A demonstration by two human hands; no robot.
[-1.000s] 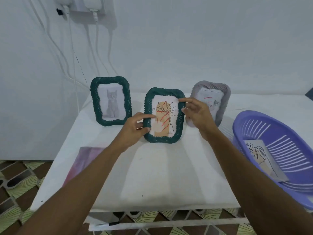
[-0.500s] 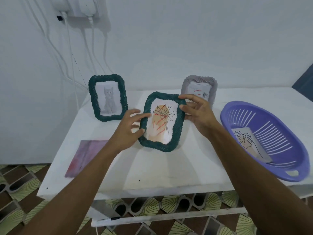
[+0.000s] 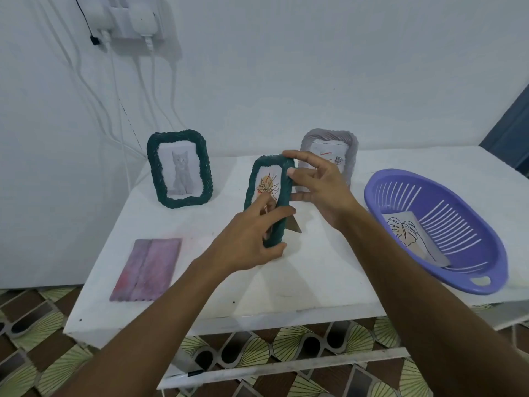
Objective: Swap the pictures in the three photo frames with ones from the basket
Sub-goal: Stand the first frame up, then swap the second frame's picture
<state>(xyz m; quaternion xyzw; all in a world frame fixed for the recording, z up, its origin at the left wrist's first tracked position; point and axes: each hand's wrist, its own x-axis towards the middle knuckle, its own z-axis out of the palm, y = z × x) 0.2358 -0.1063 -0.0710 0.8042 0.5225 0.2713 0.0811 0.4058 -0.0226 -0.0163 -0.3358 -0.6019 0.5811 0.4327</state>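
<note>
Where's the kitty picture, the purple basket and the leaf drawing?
Kitty picture [image 3: 181, 176]: head view, on the grey cat's body, inside the left green frame.
Purple basket [image 3: 498, 262]: head view, on its right rim.
Leaf drawing [image 3: 406, 233]: head view, on the drawn leaf, lying in the basket.

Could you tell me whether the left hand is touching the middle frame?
Touching: head view shows the left hand gripping the middle frame at its lower end.

A plain white wall [image 3: 315, 67] runs from nine to three o'clock; chargers [image 3: 128, 21] (white, cables [image 3: 114, 96] trailing down) sit at eleven. The white table [image 3: 315, 282] stands on brown fan-patterned floor tiles [image 3: 43, 353], with a dark blue panel [image 3: 512, 138] at two.
</note>
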